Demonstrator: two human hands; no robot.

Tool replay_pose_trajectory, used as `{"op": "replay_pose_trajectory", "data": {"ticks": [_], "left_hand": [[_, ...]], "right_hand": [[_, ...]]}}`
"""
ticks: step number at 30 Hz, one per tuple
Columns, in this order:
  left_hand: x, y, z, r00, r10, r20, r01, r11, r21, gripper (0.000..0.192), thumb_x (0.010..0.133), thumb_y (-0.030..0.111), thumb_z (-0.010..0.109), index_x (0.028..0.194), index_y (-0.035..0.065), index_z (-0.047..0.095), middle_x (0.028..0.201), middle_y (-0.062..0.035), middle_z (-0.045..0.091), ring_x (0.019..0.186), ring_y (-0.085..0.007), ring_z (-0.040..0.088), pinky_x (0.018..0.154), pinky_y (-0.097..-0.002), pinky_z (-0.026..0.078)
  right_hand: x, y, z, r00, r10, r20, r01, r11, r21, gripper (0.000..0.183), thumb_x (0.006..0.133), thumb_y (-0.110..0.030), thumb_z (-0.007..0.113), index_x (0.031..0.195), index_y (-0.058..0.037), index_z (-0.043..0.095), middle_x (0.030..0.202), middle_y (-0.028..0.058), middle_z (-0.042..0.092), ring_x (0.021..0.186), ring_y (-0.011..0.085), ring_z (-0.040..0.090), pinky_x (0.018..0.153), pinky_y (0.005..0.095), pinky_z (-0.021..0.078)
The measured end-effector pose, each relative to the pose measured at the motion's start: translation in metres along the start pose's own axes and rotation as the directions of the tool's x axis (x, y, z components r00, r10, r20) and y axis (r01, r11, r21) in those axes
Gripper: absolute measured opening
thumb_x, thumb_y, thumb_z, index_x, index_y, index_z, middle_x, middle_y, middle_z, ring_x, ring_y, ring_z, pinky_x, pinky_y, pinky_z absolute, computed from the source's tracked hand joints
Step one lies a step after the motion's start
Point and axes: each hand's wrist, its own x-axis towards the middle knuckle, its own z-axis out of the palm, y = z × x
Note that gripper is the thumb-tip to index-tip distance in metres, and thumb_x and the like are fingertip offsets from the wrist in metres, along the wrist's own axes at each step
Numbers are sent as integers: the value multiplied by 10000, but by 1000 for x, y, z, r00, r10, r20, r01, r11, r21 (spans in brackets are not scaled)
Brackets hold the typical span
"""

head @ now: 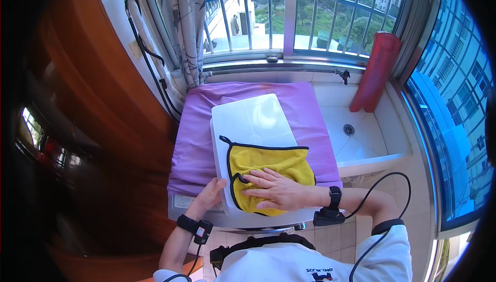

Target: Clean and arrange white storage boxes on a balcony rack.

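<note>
A white plastic box or lid [254, 121] lies flat and slightly turned on a purple cloth cover [310, 127]. Its left edge is in my left hand [212, 193], with the thumb at the rim and the other fingers partly hidden. Over the near half of the white plastic spreads a yellow towel [267, 158] with black edging and a hanging loop at its upper left corner. My right hand [275, 191] presses flat on this towel, palm down with fingers spread. Part of the towel's black edge is folded beside the fingertips.
The purple cover lies over an appliance [182, 202] with a pale front panel. To the right is a tiled basin [360, 130] with a drain, a tap [344, 75] and a red ridged washboard [376, 72] leaning in its corner. A cable [409, 189] loops from my right wrist strap. Brown curtain-like material [104, 88] hangs left.
</note>
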Motion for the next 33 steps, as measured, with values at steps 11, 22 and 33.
{"op": "replay_pose_trajectory", "data": {"ticks": [11,22,33], "left_hand": [[7,-9,4,986,97,-133,-72,981,179,668,773,427,646,1156,-84,449,1032,-110,562,923,-155,541,812,-281,444],[6,-8,13,942,239,-234,-175,948,266,531,798,285,639,1222,28,448,1104,-69,552,965,-137,536,782,-255,444],[-1,-26,-3,951,160,-266,-81,954,288,876,763,560,619,1259,-38,214,1162,-186,466,1095,-224,449,949,-331,347]], "right_hand": [[106,153,-38,635,771,-51,-759,610,-230,637,886,-613,229,1431,-288,162,1485,191,15,1373,365,-3,964,713,61],[89,17,22,989,142,-44,-147,979,-142,458,948,-308,305,1391,-192,307,1459,176,180,1361,301,160,1095,481,86],[-23,-8,1,779,551,-299,-614,767,-186,499,906,-420,395,1353,-197,383,1403,235,261,1320,348,242,1069,534,88]]}}
